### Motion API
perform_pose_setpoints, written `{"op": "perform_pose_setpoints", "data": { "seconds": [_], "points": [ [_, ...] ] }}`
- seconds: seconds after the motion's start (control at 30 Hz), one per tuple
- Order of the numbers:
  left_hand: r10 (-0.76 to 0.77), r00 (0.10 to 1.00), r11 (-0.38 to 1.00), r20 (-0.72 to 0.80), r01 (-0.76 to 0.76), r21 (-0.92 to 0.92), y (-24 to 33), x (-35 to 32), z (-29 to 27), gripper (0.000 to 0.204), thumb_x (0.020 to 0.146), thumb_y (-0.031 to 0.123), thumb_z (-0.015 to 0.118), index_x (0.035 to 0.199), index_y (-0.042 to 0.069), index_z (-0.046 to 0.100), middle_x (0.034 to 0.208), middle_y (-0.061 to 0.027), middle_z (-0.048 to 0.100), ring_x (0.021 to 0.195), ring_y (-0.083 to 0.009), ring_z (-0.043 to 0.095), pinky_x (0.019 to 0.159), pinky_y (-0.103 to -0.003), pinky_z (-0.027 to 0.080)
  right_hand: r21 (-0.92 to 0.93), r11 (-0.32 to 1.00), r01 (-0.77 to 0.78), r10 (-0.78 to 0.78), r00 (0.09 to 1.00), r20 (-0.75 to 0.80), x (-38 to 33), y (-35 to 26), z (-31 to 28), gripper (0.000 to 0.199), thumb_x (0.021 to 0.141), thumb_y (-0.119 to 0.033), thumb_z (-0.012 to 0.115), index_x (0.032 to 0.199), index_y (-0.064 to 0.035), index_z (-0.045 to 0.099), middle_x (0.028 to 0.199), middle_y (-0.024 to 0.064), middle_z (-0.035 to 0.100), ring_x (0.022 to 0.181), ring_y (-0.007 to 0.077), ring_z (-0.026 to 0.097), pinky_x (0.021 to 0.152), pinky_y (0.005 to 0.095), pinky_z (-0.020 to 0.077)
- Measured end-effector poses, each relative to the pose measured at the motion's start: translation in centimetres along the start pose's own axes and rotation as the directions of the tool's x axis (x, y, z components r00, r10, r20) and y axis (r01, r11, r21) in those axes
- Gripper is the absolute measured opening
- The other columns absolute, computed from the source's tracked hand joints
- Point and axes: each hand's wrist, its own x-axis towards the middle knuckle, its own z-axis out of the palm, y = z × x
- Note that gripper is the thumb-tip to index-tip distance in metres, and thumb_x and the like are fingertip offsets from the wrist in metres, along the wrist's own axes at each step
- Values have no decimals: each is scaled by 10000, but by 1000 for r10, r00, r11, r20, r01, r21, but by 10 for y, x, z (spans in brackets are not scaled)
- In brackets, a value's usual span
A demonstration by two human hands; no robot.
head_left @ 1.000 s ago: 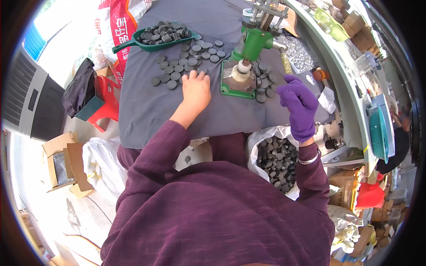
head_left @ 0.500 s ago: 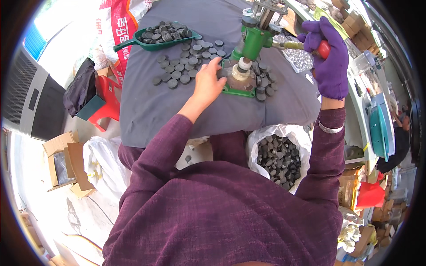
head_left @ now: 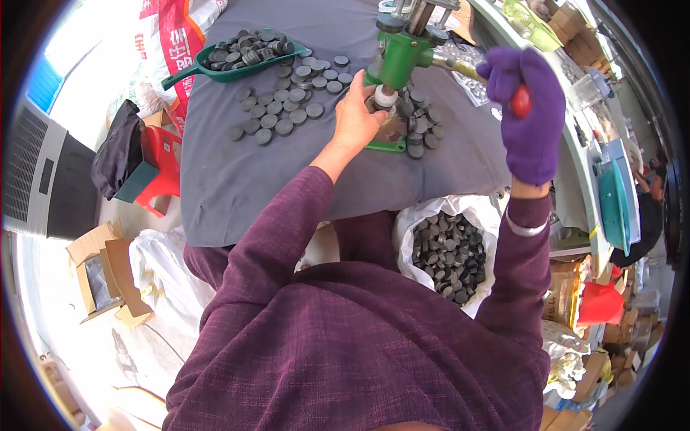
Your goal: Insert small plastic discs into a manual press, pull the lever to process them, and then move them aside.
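Left hand [head_left: 355, 121], thumb and forefinger apart, apparently loads the press [head_left: 397, 63]; right hand [head_left: 533, 122] grips the red knob [head_left: 520, 102]. Pressing requires fingers clear.

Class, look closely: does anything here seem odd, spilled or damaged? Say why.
One oddity: the right hand, on the red-knobbed lever, wears a purple glove, while the left hand at the green press is bare. Dark discs lie loose near the green scoop, perhaps deliberately. No damage is evident.
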Motion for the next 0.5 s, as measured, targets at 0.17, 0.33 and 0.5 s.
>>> {"op": "perform_pose_setpoints", "data": {
  "seconds": [0.17,0.33,0.5],
  "points": [
    [321,945,817,-61,-244,522,-20,1,-46,456,727,60,652,1181,64,606,1097,-95,678,1062,-285,586,862,-426,452,-79,994,74,-74,997,6,-93,25,38,92,850,-45,590,818,-11,669,702,45,616,623,125,552,947,402,471],
    [258,951,407,172,-269,873,-44,-11,-68,117,758,117,596,862,86,639,909,-58,669,1036,-276,560,819,-452,387,-60,997,-53,57,995,79,-83,13,32,108,838,-16,576,806,-17,680,623,5,570,614,112,545,1027,399,411],
    [309,918,406,248,-363,839,-44,-25,-71,98,748,126,601,829,86,637,854,-41,661,1008,-260,551,820,-439,359,19,978,-207,207,978,21,-53,-7,18,159,871,-22,521,887,9,676,722,33,599,647,97,546,927,329,461]
  ]
}}
